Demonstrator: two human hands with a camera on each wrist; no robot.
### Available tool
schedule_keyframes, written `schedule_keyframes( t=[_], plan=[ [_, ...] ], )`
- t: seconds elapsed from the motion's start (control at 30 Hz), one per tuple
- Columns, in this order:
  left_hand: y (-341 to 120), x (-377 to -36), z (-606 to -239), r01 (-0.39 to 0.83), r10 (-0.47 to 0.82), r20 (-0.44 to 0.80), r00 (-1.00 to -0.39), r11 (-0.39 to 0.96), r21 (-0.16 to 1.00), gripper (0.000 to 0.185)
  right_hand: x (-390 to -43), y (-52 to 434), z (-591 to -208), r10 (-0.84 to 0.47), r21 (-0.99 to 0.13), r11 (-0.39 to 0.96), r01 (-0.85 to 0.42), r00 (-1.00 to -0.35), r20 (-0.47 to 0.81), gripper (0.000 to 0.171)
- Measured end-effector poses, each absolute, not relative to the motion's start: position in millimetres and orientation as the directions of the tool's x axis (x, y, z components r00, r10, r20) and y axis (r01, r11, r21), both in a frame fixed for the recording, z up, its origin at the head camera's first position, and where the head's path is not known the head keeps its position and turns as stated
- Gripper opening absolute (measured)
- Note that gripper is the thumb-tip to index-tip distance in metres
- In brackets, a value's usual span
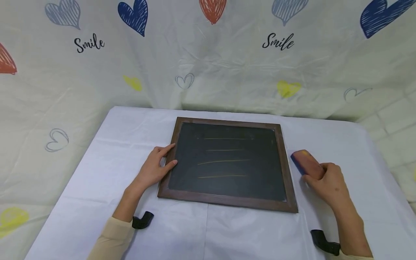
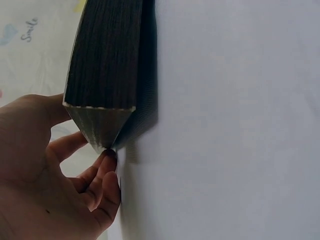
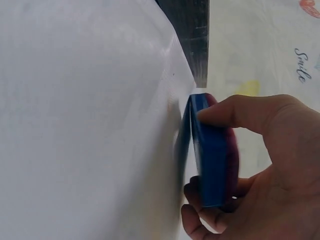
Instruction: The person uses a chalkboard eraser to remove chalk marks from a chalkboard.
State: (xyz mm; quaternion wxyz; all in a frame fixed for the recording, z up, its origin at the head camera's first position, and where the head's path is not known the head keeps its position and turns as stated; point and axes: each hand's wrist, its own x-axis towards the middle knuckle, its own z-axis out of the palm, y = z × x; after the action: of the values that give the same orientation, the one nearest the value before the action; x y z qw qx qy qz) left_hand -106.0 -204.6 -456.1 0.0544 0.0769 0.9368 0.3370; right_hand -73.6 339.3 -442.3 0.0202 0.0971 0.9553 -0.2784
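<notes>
Left hand (image 1: pixel 152 169) rests w/ spread fingers on the board (image 1: pixel 227 164) frame, mid bench (image 1: pixel 107 151). Right hand (image 1: pixel 328 180) grips the eraser (image 1: pixel 304 162), just right of board. Eraser's prob. light & soft; hold its sides.

Table (image 1: pixel 107 169), draped in a white cloth, is carrying a wood-framed chalkboard (image 1: pixel 227 164) lying flat at its centre. A blue-and-maroon eraser (image 1: pixel 303 161) is sitting on the cloth just beside the board's right edge.
</notes>
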Motion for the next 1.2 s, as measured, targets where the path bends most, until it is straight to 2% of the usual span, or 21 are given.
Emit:
schedule_keyframes(
  t=[0.13, 0.43, 0.67, 0.8, 1.03, 1.13, 1.2],
  plan=[
    [-203.6, -105.9, -456.2, 0.111, 0.187, -0.049, -0.981, 0.753, 0.649, 0.066, -71.1, 343.0, -440.4, 0.208, -0.582, 0.787, 0.204, -0.976, -0.061, 0.071],
    [-203.3, -104.9, -457.2, 0.114, 0.198, -0.060, -0.978, 0.757, 0.643, 0.068, -69.9, 337.5, -428.9, 0.329, -0.664, 0.690, 0.286, -0.942, -0.064, 0.080],
    [-204.5, -107.3, -459.6, 0.113, 0.201, -0.066, -0.977, 0.760, 0.640, 0.070, -76.8, 329.3, -423.9, 0.435, -0.756, 0.573, 0.316, -0.899, -0.046, 0.075],
    [-204.7, -108.3, -459.3, 0.120, 0.207, -0.060, -0.977, 0.755, 0.645, 0.071, -81.3, 325.7, -421.2, 0.472, -0.860, 0.445, 0.251, -0.882, -0.014, 0.057],
    [-205.3, -107.7, -459.6, 0.126, 0.206, -0.051, -0.977, 0.756, 0.643, 0.070, -87.0, 316.6, -422.8, 0.507, -0.983, 0.175, 0.051, -0.861, 0.046, 0.051],
    [-205.1, -107.5, -459.8, 0.119, 0.203, -0.057, -0.978, 0.756, 0.644, 0.070, -87.4, 315.2, -423.2, 0.495, -0.984, 0.177, -0.001, -0.864, 0.090, 0.055],
    [-205.2, -107.4, -459.9, 0.124, 0.205, -0.052, -0.977, 0.756, 0.643, 0.070, -88.1, 314.4, -423.6, 0.483, -0.971, 0.238, 0.002, -0.868, 0.116, 0.058]
  ],
)
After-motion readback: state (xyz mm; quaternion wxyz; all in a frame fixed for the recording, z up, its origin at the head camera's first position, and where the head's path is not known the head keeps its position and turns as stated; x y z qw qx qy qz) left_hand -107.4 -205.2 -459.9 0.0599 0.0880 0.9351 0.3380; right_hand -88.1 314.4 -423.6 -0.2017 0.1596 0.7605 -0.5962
